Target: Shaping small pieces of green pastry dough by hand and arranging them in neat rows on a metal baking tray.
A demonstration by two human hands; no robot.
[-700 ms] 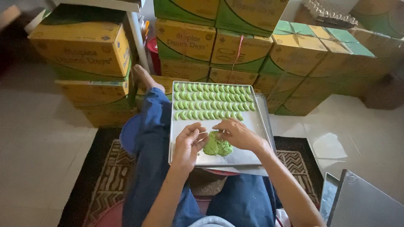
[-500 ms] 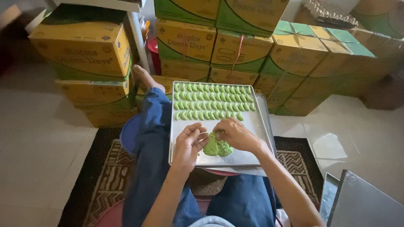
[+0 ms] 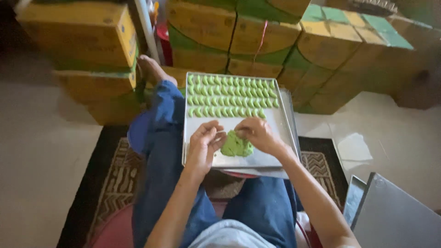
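— Since the earlier frames, what has shifted?

— Both hands have drawn closer over the lump of green dough (image 3: pixel 236 145); otherwise the tray and rows look unchanged.

— Where does the dough sit?

— On the bare near part of the metal tray (image 3: pixel 271 158), which rests across the person's lap. It is a soft, uneven mound, matte and slightly crumbly at the edge, with no clear long axis.

— And the hands?

— The left hand (image 3: pixel 202 145) is just left of the mound, fingers curled inward with thumb and fingertips pressed together on what looks like a small pale-green bit; it is too small to be sure. The right hand (image 3: pixel 258 134) lies over the mound's upper right edge, fingers bent down and touching it; whether its grip closes on any dough I cannot tell.

— The shaped pieces?

— Rows of small green pieces (image 3: pixel 229 96) fill the far half of the tray. Each is a little oblong, smooth-looking, its long axis running away from the person, set side by side in neat lines across the tray's width.

— The tray itself?

— Flat, rectangular, dull silvery metal with a low rim, its long side pointing away from the person.

— Around it?

— Blue denim legs (image 3: pixel 161 151), a patterned rug (image 3: pixel 108 183), and stacked yellow-and-green cardboard boxes (image 3: pixel 206 27) beyond.
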